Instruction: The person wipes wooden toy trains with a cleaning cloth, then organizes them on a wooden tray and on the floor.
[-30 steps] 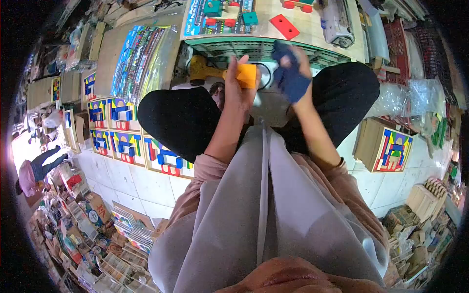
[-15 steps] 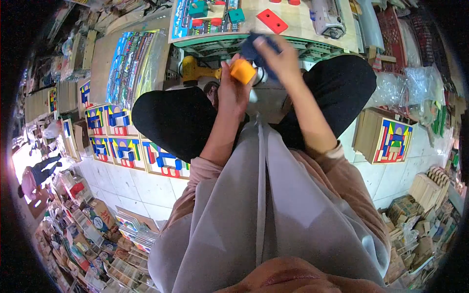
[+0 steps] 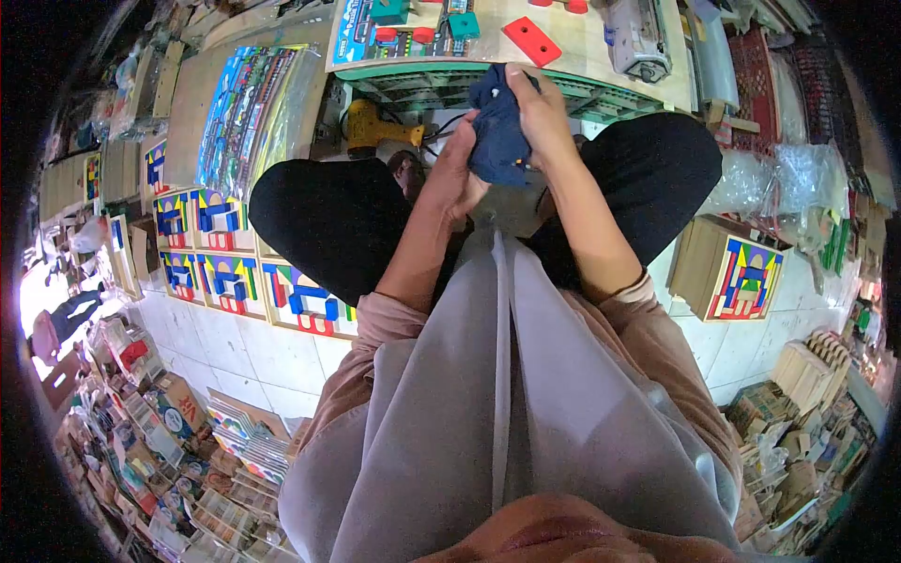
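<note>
A dark blue cloth (image 3: 499,141) is bunched between my two hands, just in front of the bench edge. My right hand (image 3: 544,117) grips its upper right part, thumb on top. From the left, my left hand (image 3: 457,174) is closed around the cloth and a yellow-orange block (image 3: 521,162), of which only a sliver shows under the fabric. On the wooden bench (image 3: 582,70) lie a red block with two holes (image 3: 532,41), a small green block (image 3: 464,25) and a larger green block (image 3: 389,11) among red wheels.
A yellow power drill (image 3: 375,129) lies under the bench's left side. Plastic-wrapped printed sheets (image 3: 249,117) are stacked at left. Trays of coloured blocks (image 3: 221,272) rest on the tiled floor, with another boxed block set (image 3: 746,279) at right. A person (image 3: 58,324) appears far left.
The cloth, held apart at upper right before, now covers the yellow-orange block. Both hands have come together around it, and the view has shifted slightly.
</note>
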Action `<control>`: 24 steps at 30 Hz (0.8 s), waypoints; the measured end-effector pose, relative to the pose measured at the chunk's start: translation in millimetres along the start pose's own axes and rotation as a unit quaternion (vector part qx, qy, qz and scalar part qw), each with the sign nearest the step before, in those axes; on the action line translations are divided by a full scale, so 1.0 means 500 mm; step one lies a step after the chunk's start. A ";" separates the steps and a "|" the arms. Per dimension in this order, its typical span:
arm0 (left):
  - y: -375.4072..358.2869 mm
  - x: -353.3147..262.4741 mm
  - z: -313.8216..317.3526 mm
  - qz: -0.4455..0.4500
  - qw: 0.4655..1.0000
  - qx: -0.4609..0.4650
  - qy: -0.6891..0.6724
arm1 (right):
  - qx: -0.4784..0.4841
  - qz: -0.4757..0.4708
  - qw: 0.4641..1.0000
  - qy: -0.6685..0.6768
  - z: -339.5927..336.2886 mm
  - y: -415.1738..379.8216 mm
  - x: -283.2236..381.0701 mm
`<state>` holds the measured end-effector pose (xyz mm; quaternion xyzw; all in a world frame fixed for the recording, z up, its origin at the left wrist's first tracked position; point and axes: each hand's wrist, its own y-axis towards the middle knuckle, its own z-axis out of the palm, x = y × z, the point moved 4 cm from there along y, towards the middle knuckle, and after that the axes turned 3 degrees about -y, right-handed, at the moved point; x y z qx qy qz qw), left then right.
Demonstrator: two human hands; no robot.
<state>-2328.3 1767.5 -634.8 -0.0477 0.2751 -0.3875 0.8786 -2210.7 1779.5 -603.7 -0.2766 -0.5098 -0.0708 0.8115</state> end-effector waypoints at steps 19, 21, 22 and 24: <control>0.006 0.006 -0.007 0.042 0.972 -0.009 -0.231 | 0.185 -0.457 0.708 -0.506 0.049 -0.109 0.011; 0.003 0.006 -0.047 0.023 0.995 -0.087 -0.051 | 0.241 -0.329 0.798 -0.445 0.034 -0.068 -0.019; -0.003 -0.007 -0.023 0.005 0.990 -0.129 -0.055 | 0.222 -0.262 0.857 -0.385 0.029 -0.038 -0.024; -0.041 0.002 -0.013 -0.025 0.980 -0.190 -0.060 | 0.200 -0.171 0.911 -0.317 0.020 -0.042 -0.051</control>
